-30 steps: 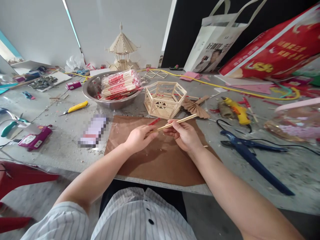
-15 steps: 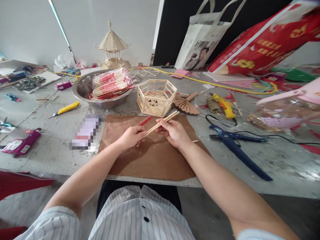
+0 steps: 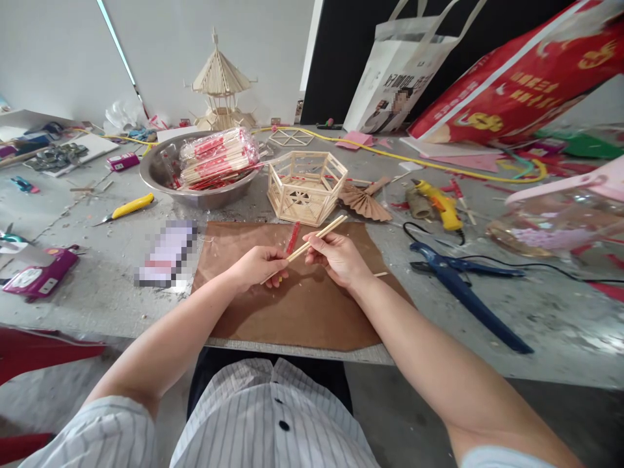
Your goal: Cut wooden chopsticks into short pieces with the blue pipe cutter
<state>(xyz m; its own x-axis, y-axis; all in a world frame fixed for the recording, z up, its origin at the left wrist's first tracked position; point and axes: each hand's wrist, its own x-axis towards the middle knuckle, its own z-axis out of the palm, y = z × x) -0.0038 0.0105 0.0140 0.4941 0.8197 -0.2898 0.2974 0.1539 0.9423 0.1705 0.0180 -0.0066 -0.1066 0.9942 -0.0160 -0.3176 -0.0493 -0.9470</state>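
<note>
A pair of pale wooden chopsticks (image 3: 334,225) slants across the front of me, between both hands. My left hand (image 3: 258,266) pinches the lower end, and a thin tip pokes out below its fingers. Further up, my right hand (image 3: 336,257) grips the pair between thumb and fingers, the upper ends sticking out beyond. A red paper wrapper strip (image 3: 293,238) shows just behind the chopsticks; whether a finger touches it, I cannot tell. Beneath the hands lies a brown mat (image 3: 302,318). A short stick piece (image 3: 380,274) rests near its right side.
Behind the mat stands a hexagonal stick frame (image 3: 307,211). A metal bowl (image 3: 209,200) of wrapped chopsticks is left of it, near a yellow utility knife (image 3: 132,206). Blue cutters (image 3: 468,305) and a yellow glue gun (image 3: 443,207) lie right. A stick pagoda (image 3: 221,78) stands behind.
The red wrapper strip has swung to a steeper angle and shows more. The chopstick tip now protrudes below my left hand, whose fingers have shifted. Both hands keep their hold.
</note>
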